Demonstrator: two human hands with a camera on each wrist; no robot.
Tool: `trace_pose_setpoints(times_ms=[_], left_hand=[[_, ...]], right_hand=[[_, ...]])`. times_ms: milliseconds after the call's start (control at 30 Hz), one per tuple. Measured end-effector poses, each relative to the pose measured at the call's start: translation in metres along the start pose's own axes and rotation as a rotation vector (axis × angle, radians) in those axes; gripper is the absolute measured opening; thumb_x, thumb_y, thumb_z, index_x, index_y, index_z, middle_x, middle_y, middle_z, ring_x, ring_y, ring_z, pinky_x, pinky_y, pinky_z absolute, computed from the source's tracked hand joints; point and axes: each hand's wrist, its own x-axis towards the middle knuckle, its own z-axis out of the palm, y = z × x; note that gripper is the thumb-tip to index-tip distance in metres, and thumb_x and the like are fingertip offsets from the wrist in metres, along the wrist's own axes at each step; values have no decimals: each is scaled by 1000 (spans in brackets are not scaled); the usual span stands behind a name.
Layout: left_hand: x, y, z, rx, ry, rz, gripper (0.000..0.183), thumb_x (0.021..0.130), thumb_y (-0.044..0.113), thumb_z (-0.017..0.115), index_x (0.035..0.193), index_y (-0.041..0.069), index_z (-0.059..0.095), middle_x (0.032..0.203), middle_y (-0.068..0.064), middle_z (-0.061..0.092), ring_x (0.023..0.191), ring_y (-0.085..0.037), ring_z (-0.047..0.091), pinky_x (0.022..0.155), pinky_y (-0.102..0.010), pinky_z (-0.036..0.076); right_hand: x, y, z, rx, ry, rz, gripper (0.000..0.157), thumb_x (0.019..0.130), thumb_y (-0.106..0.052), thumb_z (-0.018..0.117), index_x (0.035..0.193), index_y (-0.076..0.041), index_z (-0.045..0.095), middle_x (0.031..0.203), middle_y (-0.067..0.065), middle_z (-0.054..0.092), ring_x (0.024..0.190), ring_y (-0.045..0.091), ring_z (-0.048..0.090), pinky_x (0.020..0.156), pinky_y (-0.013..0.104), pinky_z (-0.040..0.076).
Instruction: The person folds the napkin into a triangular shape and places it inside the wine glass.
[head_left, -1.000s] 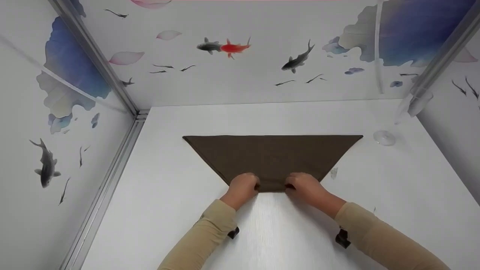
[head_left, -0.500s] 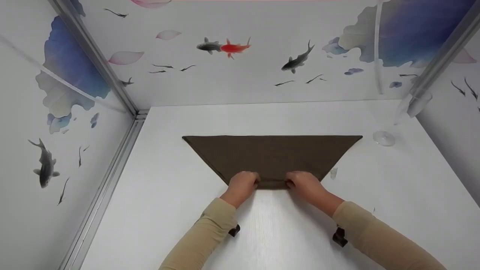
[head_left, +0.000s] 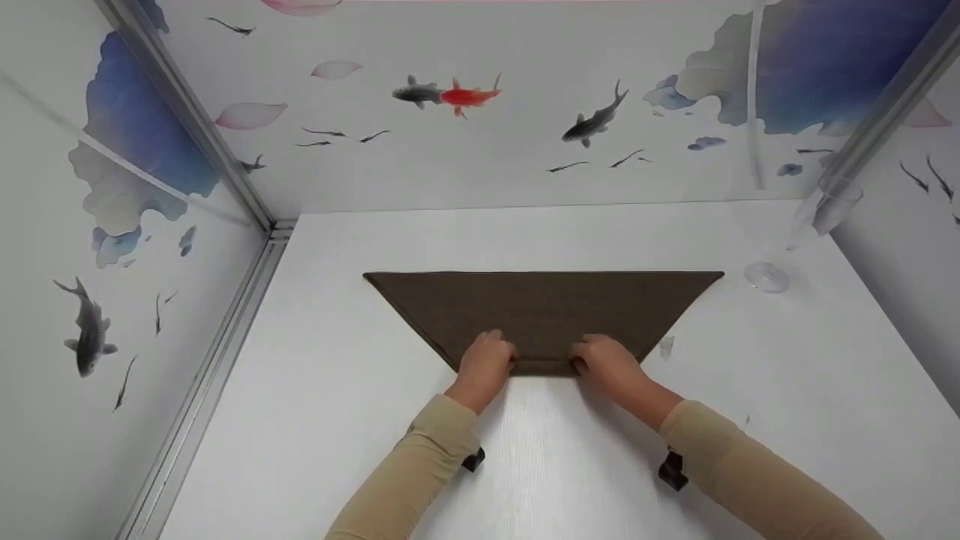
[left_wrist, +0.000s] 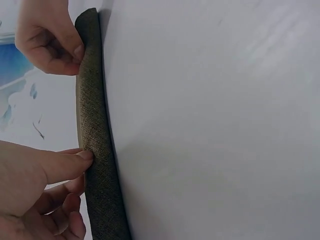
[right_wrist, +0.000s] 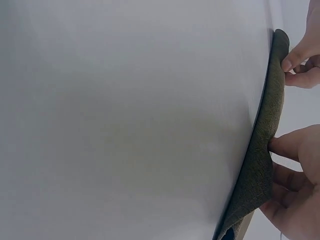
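A dark brown cloth (head_left: 540, 311) lies flat on the white table, its long straight edge at the far side and its sides narrowing toward me. Its near edge is turned over into a narrow roll (left_wrist: 94, 115), which looks thick and rounded in both wrist views. My left hand (head_left: 486, 367) pinches the roll left of its middle, thumb on the near side and fingers beyond. My right hand (head_left: 609, 367) pinches it the same way on the right. In the right wrist view the roll's end (right_wrist: 235, 225) near my right hand is loose and slightly open.
The white table (head_left: 322, 405) reaches to printed walls with fish and leaves at the back and sides. Right of the cloth, a clear round disc (head_left: 766, 277) lies on the table. A clear cup-like object (head_left: 838, 204) shows at the back right corner.
Both hands have moved slightly forward, away from me, and the fingers reach farther over the cloth. The cloth's near edge has rolled up a little; its far edge stays put.
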Motion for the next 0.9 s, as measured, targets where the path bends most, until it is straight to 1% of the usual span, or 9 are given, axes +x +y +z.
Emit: trace_pose_setpoints(times_ms=[100, 233, 333, 433, 567, 667, 767, 900], left_hand=[[1, 2, 1, -13, -4, -22, 7, 88, 11, 73, 95, 10, 75, 89, -4, 61, 87, -20, 61, 77, -31, 52], [3, 3, 3, 5, 6, -30, 5, 87, 9, 74, 92, 11, 72, 85, -2, 61, 83, -18, 62, 72, -30, 52], [4, 3, 4, 39, 24, -17, 5, 87, 8, 74, 87, 12, 71, 82, -1, 62, 80, -17, 63, 68, -29, 52], [4, 3, 5, 71, 36, 1, 8, 86, 5, 73, 83, 12, 71, 80, -1, 63, 78, -16, 62, 65, -28, 51], [2, 3, 5, 88, 17, 25, 8, 89, 4, 70, 86, 11, 73, 82, -2, 64, 80, -18, 62, 67, -27, 52], [1, 2, 3, 80, -11, 38, 6, 91, 6, 69, 91, 10, 73, 86, -3, 65, 84, -19, 63, 71, -28, 53], [0, 1, 2, 64, -37, 45, 4, 91, 9, 69, 93, 9, 73, 88, -3, 65, 86, -19, 62, 74, -29, 52], [-2, 1, 0, 57, -53, 56, 7, 87, 10, 74, 94, 9, 72, 89, -3, 65, 86, -19, 61, 75, -29, 51]], right_hand=[[1, 0, 1, -2, 32, -14, 12, 84, 5, 69, 85, -7, 70, 77, 2, 53, 74, 20, 53, 68, 35, 49], [2, -2, 1, 20, 37, -16, 14, 84, 6, 68, 87, -7, 70, 79, 3, 54, 78, 21, 53, 71, 35, 51], [2, -3, 1, 20, 21, -13, 14, 84, 7, 69, 87, -6, 70, 80, 3, 55, 78, 21, 55, 72, 35, 52], [1, -4, 2, -10, 15, -17, 13, 83, 7, 71, 88, -6, 71, 79, 2, 55, 76, 20, 56, 71, 35, 52], [-1, -3, 3, -77, 38, -83, 12, 82, 6, 71, 84, -6, 70, 72, 2, 50, 69, 18, 51, 64, 33, 50], [-3, -2, 3, -112, 51, -131, 9, 82, 3, 71, 83, -6, 70, 71, 2, 47, 66, 17, 48, 61, 34, 47], [-5, -1, 3, -133, 45, -148, 5, 82, -2, 74, 85, -5, 70, 72, 2, 48, 67, 18, 50, 62, 34, 48], [-7, -1, 4, -175, 38, -165, 10, 81, -4, 78, 87, -4, 70, 76, 4, 52, 72, 21, 55, 66, 36, 51]])
